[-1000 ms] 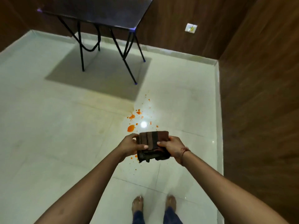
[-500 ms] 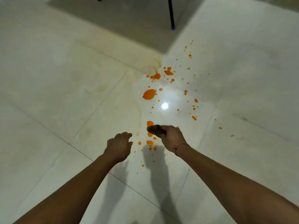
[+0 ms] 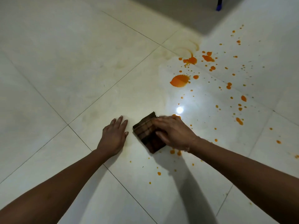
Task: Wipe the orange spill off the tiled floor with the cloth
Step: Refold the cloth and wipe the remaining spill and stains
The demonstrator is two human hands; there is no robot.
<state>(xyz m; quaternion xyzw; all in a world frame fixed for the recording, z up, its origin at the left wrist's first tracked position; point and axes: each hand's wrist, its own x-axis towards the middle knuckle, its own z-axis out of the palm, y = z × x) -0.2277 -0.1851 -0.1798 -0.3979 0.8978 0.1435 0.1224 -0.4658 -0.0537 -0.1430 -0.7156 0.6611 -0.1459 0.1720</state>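
A folded brown checked cloth [image 3: 146,135] lies flat on the pale tiled floor [image 3: 80,70]. My right hand [image 3: 174,133] presses down on its right half with fingers spread, covering part of it. My left hand [image 3: 114,136] rests flat on the bare tile just left of the cloth, fingers straight. The orange spill [image 3: 179,80] is scattered to the upper right: a large blob, two more patches [image 3: 191,60] farther away, and several small drops around and below the cloth.
A table leg's blue foot [image 3: 218,6] shows at the top right edge, with the table's dark shadow [image 3: 186,12] beside it. A bright light reflection [image 3: 179,109] glares on the tile just beyond my right hand. Faint yellowish stains [image 3: 181,47] mark the tile near the spill.
The view has dropped close to the floor. The cloth, held in both hands a second ago, now lies on the tile under my right hand. My left hand has opened flat on the floor.
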